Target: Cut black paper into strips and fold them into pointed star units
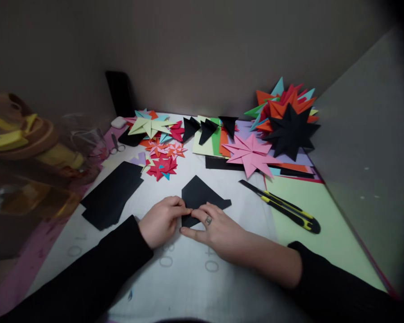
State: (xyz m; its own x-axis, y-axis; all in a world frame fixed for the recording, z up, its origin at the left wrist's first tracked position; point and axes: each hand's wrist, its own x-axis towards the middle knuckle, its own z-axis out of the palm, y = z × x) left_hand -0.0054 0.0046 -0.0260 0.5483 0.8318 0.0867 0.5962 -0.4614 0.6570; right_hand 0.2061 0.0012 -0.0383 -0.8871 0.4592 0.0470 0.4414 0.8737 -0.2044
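A sheet of black paper (200, 193) with folded, angled edges lies on the white mat in front of me. At its left edge, my left hand (163, 220) has its fingers pinched together on the paper. My right hand (218, 229) presses its fingers onto the lower part of the same sheet, thumb lower down near the bottom corner. The fingertips of both hands almost meet, and they hide the sheet's lower left part. To the left lies a stack of black paper pieces (116, 193).
A yellow and black utility knife (289, 211) lies at right, its blade extended. Behind are folded black pieces (208, 130), a pink paper star (251, 154), a large black star (292, 132) and smaller stars (161, 166). Small scissors (117, 144) and a leaning phone (119, 94) are back left.
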